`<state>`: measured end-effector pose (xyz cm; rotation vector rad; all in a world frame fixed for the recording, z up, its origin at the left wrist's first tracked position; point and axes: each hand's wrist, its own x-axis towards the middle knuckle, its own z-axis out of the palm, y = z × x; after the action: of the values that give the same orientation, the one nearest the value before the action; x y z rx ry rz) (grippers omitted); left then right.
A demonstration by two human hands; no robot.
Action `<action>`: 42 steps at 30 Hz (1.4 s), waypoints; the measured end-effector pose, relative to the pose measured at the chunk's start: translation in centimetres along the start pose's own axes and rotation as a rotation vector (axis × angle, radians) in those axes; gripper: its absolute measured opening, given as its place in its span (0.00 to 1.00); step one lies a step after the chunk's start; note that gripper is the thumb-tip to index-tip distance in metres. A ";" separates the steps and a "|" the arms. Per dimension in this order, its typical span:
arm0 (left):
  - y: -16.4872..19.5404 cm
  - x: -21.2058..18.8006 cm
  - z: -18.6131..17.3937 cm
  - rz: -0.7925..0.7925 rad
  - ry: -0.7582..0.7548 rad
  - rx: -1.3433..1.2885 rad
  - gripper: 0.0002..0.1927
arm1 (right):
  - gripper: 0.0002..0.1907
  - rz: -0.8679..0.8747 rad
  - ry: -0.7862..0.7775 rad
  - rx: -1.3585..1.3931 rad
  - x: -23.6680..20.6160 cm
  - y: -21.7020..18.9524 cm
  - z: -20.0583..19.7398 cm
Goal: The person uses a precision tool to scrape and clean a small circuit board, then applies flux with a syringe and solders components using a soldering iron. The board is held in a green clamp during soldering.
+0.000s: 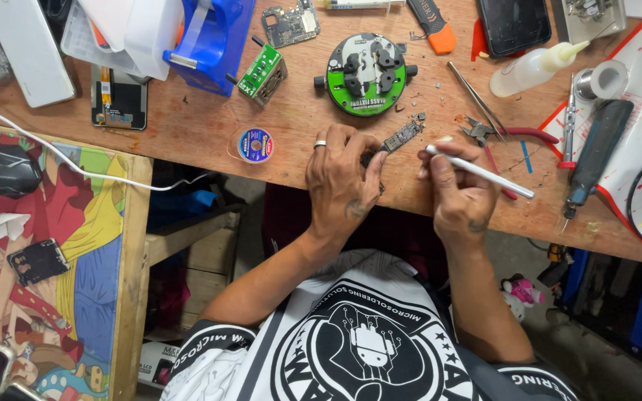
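My left hand (341, 180), with a ring on one finger, pinches a small narrow circuit board (401, 137) and holds it just above the wooden bench. My right hand (461, 189) grips a slim white pen-like tool (481, 171), its tip pointing left toward the board's right end. The two hands sit close together near the bench's front edge.
A round green and black board fixture (365, 73) stands behind the hands. Red-handled pliers (503, 134), tweezers (475, 97), a dark-handled tool (594, 152) and a white squeeze bottle (533, 67) lie to the right. A small round solder wick spool (255, 145) lies left. A cartoon-printed mat (39, 260) covers a side table.
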<state>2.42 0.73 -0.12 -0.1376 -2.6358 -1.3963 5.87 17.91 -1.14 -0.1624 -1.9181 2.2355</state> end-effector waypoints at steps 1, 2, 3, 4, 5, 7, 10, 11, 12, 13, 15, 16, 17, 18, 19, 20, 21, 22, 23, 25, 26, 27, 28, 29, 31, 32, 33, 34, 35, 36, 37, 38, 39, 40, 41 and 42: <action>0.0 0.0 0.0 -0.012 -0.007 -0.001 0.08 | 0.08 -0.031 -0.013 -0.038 0.1 -0.4 0.2; 0.0 0.0 0.1 -0.024 -0.013 -0.002 0.07 | 0.08 -0.061 -0.027 -0.076 0.2 -1.0 0.3; 0.0 -0.1 0.0 -0.033 -0.012 -0.024 0.07 | 0.08 -0.092 -0.042 -0.113 0.4 -1.6 0.4; 0.0 -0.1 0.0 -0.041 -0.010 -0.046 0.07 | 0.08 -0.208 -0.077 -0.306 0.7 -2.1 0.6; 0.1 -0.2 -0.1 -0.048 -0.011 -0.070 0.07 | 0.08 -0.323 -0.110 -0.501 0.9 -2.6 0.8; 0.0 -0.2 -0.3 -0.017 -0.003 -0.101 0.12 | 0.11 -0.485 -0.204 -0.810 1.8 -3.3 0.9; -0.3 -0.2 -0.6 0.064 -0.006 -0.036 0.17 | 0.16 -0.573 -0.357 -1.050 3.4 -3.5 1.0; -0.4 -0.1 -0.6 0.095 -0.007 0.004 0.18 | 0.17 -0.568 -0.390 -1.064 3.9 -3.3 1.1; -0.4 -0.1 -0.6 0.076 -0.016 -0.004 0.17 | 0.17 -0.562 -0.426 -1.075 4.3 -3.0 1.1; -0.5 0.0 -0.5 0.055 -0.025 -0.011 0.16 | 0.16 -0.573 -0.432 -1.084 4.6 -2.8 1.1; -0.6 0.0 -0.4 0.038 -0.029 -0.014 0.15 | 0.16 -0.592 -0.439 -1.106 4.9 -2.5 1.1; -0.6 0.0 -0.3 0.043 -0.025 -0.013 0.15 | 0.15 -0.582 -0.452 -1.102 5.0 -2.4 1.0; -0.5 0.0 -0.2 0.050 -0.022 -0.014 0.15 | 0.14 -0.571 -0.463 -1.100 5.2 -2.3 1.0; -0.5 0.1 -0.1 0.041 -0.024 -0.022 0.15 | 0.13 -0.560 -0.475 -1.097 5.2 -2.3 1.0; -0.5 0.2 0.0 0.029 -0.025 -0.027 0.14 | 0.13 -0.548 -0.480 -1.063 5.3 -2.3 0.9; -0.5 0.2 0.0 0.017 -0.024 -0.031 0.13 | 0.13 -0.538 -0.485 -1.026 5.3 -2.4 0.9; -0.6 0.4 0.0 0.040 -0.024 -0.056 0.12 | 0.13 -0.527 -0.493 -0.988 5.3 -2.4 0.8; -0.6 0.6 0.0 0.064 -0.022 -0.081 0.12 | 0.13 -0.518 -0.491 -0.962 5.3 -2.4 0.8; -0.6 0.7 0.0 0.088 -0.022 -0.107 0.11 | 0.14 -0.508 -0.488 -0.938 5.3 -2.5 0.7; -0.7 0.7 -0.1 0.097 -0.053 -0.205 0.09 | 0.14 -0.455 -0.483 -0.849 5.2 -2.4 0.4; -0.6 0.8 -0.1 0.104 -0.069 -0.254 0.08 | 0.14 -0.414 -0.481 -0.785 5.2 -2.2 0.2; -0.6 0.9 -0.2 0.089 -0.055 -0.279 0.07 | 0.14 -0.373 -0.478 -0.720 5.1 -2.0 0.1; -0.6 1.0 -0.3 0.074 -0.040 -0.303 0.06 | 0.13 -0.356 -0.460 -0.694 4.9 -1.7 0.0; -0.5 1.0 -0.3 0.058 -0.026 -0.328 0.05 | 0.13 -0.338 -0.443 -0.670 4.8 -1.3 0.0; -0.3 1.2 -0.3 0.017 0.013 -0.407 0.04 | 0.13 -0.289 -0.422 -0.526 4.3 -0.6 -0.1; -0.3 1.2 -0.4 -0.006 0.033 -0.444 0.04 | 0.13 -0.258 -0.416 -0.407 3.9 -0.2 -0.1; -0.2 1.2 -0.5 -0.118 0.016 -0.417 0.05 | 0.13 -0.226 -0.410 -0.288 3.7 0.1 -0.2; -0.2 1.2 -0.6 -0.229 -0.004 -0.391 0.06 | 0.13 -0.207 -0.374 -0.266 3.5 0.3 -0.3; -0.2 1.1 -0.7 -0.340 -0.026 -0.365 0.08 | 0.13 -0.187 -0.336 -0.246 3.4 0.4 -0.5; -0.3 1.1 -0.8 -0.330 -0.024 -0.468 0.10 | 0.13 -0.168 -0.299 -0.226 3.3 0.5 -0.7; -0.4 1.1 -0.9 -0.318 -0.021 -0.570 0.11 | 0.13 -0.156 -0.252 -0.240 3.4 0.5 -0.9; -0.5 1.1 -1.0 -0.306 -0.018 -0.672 0.12 | 0.13 -0.142 -0.205 -0.254 3.4 0.5 -1.1; -0.6 1.1 -1.1 -0.299 -0.034 -0.693 0.11 | 0.13 -0.129 -0.158 -0.269 3.5 0.4 -1.4; -0.6 1.0 -1.2 -0.293 -0.051 -0.714 0.10 | 0.13 -0.101 -0.151 -0.206 3.7 0.4 -1.5; -0.7 0.8 -1.2 -0.290 -0.068 -0.734 0.09 | 0.13 -0.069 -0.144 -0.143 3.8 0.4 -1.7; -0.8 0.7 -1.4 -0.313 -0.080 -0.743 0.09 | 0.12 -0.038 -0.138 -0.079 3.8 0.5 -1.8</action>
<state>1.71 -0.82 0.14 0.1478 -2.1113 -2.4561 2.46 20.37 -1.72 0.0176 -2.0616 2.2007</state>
